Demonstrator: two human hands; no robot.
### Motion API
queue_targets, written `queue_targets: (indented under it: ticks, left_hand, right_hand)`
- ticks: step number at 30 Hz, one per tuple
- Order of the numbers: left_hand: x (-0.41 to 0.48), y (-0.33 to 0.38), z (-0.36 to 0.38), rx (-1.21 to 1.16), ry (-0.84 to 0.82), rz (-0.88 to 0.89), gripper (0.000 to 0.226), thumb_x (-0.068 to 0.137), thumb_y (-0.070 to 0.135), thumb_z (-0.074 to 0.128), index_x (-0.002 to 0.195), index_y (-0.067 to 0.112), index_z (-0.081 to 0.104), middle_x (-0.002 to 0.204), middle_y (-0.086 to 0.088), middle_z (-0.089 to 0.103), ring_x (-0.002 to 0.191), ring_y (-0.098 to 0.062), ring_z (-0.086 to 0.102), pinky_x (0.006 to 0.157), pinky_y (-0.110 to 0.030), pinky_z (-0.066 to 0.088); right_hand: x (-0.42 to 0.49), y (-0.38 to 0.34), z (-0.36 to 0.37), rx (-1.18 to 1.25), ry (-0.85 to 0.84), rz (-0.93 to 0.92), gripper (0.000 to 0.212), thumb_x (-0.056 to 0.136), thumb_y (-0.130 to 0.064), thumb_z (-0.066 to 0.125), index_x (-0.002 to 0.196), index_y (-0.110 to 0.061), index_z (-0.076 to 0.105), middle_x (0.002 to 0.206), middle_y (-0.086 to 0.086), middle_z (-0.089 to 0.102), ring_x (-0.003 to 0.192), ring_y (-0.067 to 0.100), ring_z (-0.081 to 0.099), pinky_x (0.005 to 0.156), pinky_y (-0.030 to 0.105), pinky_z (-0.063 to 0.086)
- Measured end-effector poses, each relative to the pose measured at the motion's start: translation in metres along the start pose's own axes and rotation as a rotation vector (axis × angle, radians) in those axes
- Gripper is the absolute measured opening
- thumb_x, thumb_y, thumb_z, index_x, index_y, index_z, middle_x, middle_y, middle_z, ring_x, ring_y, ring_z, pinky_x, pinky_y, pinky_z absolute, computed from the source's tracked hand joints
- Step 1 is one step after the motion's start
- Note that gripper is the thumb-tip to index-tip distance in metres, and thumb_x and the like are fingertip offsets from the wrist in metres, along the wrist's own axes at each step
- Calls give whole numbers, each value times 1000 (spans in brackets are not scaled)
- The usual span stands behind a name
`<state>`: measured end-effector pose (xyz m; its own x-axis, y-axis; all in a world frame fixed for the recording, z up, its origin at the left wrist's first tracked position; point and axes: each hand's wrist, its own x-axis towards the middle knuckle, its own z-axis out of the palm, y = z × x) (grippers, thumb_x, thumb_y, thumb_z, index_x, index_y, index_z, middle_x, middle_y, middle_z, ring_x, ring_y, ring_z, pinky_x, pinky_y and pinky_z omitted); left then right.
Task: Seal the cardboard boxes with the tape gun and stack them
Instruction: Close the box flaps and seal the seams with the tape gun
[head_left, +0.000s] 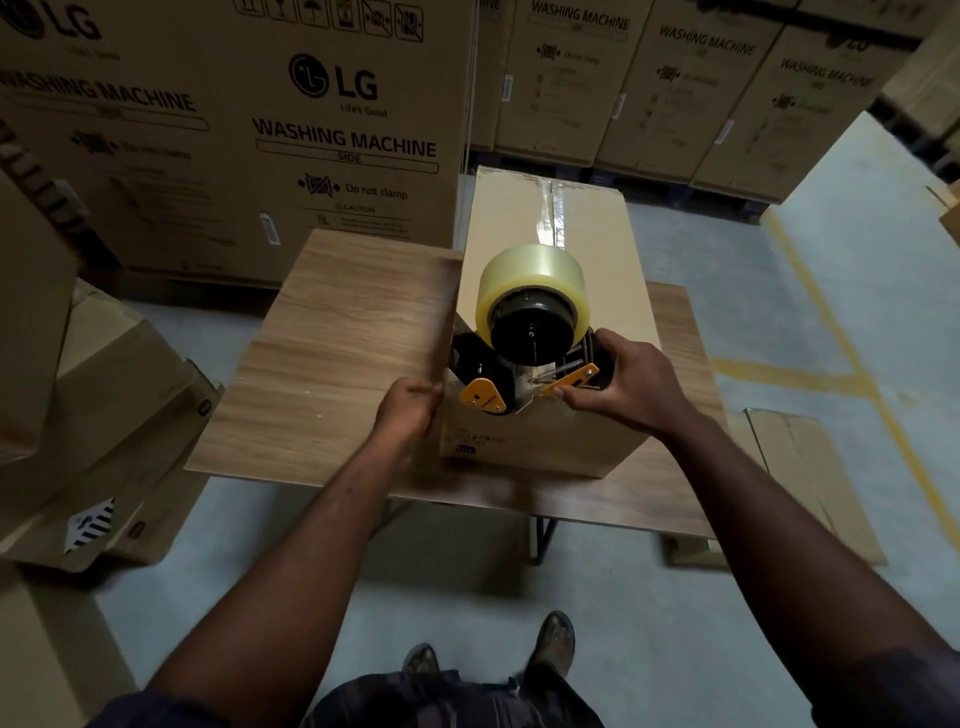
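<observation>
The left half of the surface (322, 353) is left bare — room is offered there beside the cardboard box (608, 270). Behind, passage is blocked by tall washing-machine cartons (234, 130); open floor (857, 322) is seen rightward.

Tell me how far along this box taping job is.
Done: a clear tape strip already runs along the cardboard box top seam from the far end. In hand: the right hand grips the tape gun at the near edge while the left hand holds the box's near left corner. Left: cutting the tape and stacking; this box sits on the table.
</observation>
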<state>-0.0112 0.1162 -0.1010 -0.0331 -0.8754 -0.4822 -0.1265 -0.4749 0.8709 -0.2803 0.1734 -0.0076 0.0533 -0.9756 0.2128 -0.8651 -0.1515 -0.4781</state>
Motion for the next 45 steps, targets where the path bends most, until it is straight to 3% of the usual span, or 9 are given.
queue_targets:
  ticks: [6, 12, 15, 17, 21, 27, 31, 41, 45]
  left_hand:
    - [-4, -44, 8, -222, -24, -281, 18, 98, 21, 58, 103, 7, 68, 92, -11, 66, 74, -19, 57, 57, -26, 43]
    - [-4, -4, 5, -290, -57, -26, 27, 103, 44, 50, 95, 20, 61, 92, 0, 69, 90, -19, 63, 68, -31, 43]
    - [-6, -1, 9, -129, -124, -93, 42, 102, 55, 43, 103, 18, 65, 89, -1, 68, 85, -21, 60, 68, -31, 39]
    - [-7, -6, 4, -11, -129, -159, 40, 105, 48, 42, 93, 17, 63, 66, 4, 67, 66, -16, 52, 58, -27, 37]
    - [8, -3, -7, 116, 94, 9, 19, 100, 36, 57, 95, 18, 63, 109, -16, 69, 79, -20, 55, 71, -30, 43]
    - [-4, 33, 9, 154, 86, 381, 18, 94, 9, 65, 108, 20, 62, 102, 7, 64, 92, -8, 60, 71, -19, 47]
    - [-2, 18, 11, 99, 73, 370, 30, 90, -3, 66, 105, 22, 59, 106, 4, 66, 99, -13, 64, 77, -21, 51]
    - [1, 17, 11, 33, 158, 370, 20, 90, 14, 73, 90, 30, 62, 97, 6, 69, 97, -16, 67, 88, -37, 58]
    - [0, 16, 12, 62, 189, 381, 15, 88, 21, 76, 90, 31, 65, 97, 6, 70, 98, -16, 67, 91, -47, 57]
  right_hand:
    - [0, 1, 2, -1, 3, 18, 50, 66, -76, 65, 89, -33, 56, 70, -16, 62, 63, -2, 57, 53, 23, 33]
    - [0, 1, 1, 23, -13, 23, 51, 65, -76, 66, 93, -34, 61, 74, -15, 67, 67, -1, 61, 54, 24, 38]
    - [2, 2, -1, 57, -34, 37, 50, 65, -75, 69, 93, -34, 62, 75, -15, 68, 68, 1, 62, 56, 27, 44]
    - [3, 4, -1, 76, -62, 53, 52, 66, -73, 72, 97, -32, 65, 80, -13, 71, 72, 4, 65, 61, 34, 52]
    - [5, 7, -1, 115, -114, 82, 54, 67, -69, 78, 105, -32, 69, 88, -11, 75, 80, 9, 70, 70, 44, 57]
    - [8, 1, -8, 154, -206, 137, 40, 71, -61, 83, 100, -33, 77, 86, -8, 77, 82, 13, 72, 78, 49, 58]
    - [9, -1, -9, 147, -255, 142, 40, 71, -59, 83, 99, -30, 77, 86, -11, 77, 81, 8, 72, 79, 47, 59]
    - [4, 14, -21, 66, -244, 80, 58, 61, -77, 73, 95, -30, 74, 76, -13, 73, 69, 4, 68, 65, 38, 57]
    - [-14, 44, -43, 60, -215, 102, 29, 69, -53, 88, 83, -39, 68, 73, -15, 72, 68, 4, 68, 61, 34, 55]
